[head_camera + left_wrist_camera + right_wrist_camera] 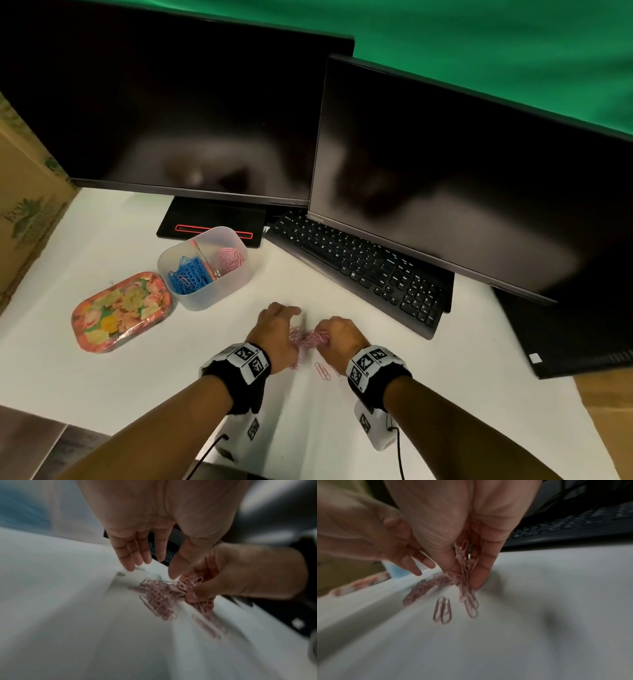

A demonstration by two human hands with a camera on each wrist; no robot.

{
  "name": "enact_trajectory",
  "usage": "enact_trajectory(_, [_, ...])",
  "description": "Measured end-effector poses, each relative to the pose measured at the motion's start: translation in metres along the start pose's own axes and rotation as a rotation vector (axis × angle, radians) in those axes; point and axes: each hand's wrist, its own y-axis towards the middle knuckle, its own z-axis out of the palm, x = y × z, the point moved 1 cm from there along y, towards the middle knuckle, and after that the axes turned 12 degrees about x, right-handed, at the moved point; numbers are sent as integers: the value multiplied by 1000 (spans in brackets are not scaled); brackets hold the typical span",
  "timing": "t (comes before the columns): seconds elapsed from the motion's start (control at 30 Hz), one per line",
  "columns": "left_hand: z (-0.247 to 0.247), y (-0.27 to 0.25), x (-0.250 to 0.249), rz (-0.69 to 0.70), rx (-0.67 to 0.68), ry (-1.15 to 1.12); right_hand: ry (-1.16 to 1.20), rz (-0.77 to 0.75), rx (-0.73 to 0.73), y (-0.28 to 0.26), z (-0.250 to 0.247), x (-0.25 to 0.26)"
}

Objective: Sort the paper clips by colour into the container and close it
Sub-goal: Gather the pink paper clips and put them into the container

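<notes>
A heap of pink paper clips point(308, 339) point(159, 596) lies on the white desk between my hands. My right hand point(337, 337) point(464, 574) pinches a bunch of these clips between thumb and fingers. My left hand point(279, 325) point(150, 563) hovers over the heap's left side with fingers straight and holds nothing. Single pink clips point(323, 371) point(442, 610) lie loose nearer to me. The clear container point(219, 291) stands at the left, with blue clips point(188, 274) in one half and pink clips point(231, 260) in the other. Its floral lid point(121, 310) lies beside it.
A black keyboard point(359, 270) runs along the right of the hands, partly under the right monitor point(472, 185). A second monitor point(164, 113) and its stand point(212, 219) are behind the container. A cardboard box point(27, 205) borders the desk at the left.
</notes>
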Motion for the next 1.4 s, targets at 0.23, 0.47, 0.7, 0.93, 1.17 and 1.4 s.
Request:
enact_trajectory(0.23, [-23, 8, -17, -113, -135, -923, 214, -71, -108, -11, -28, 3])
enact_trajectory(0.47, [-27, 3, -28, -188, 203, -1717, 90, -342, -133, -10, -49, 51])
enact_trajectory(0.7, [-30, -3, -5, -185, 3, -1639, 232, -469, -166, -12, -44, 48])
enact_trajectory(0.93, [-32, -10, 21, -224, -48, -1708, -116, -193, 78, -3, -9, 26])
enact_trajectory(1.17, [-30, -13, 32, -262, -61, -1687, -458, -323, 67, 2, 28, 34])
enact_trajectory(1.4, [-26, -11, 26, -272, -37, -1638, -415, -265, 58, 8, 19, 27])
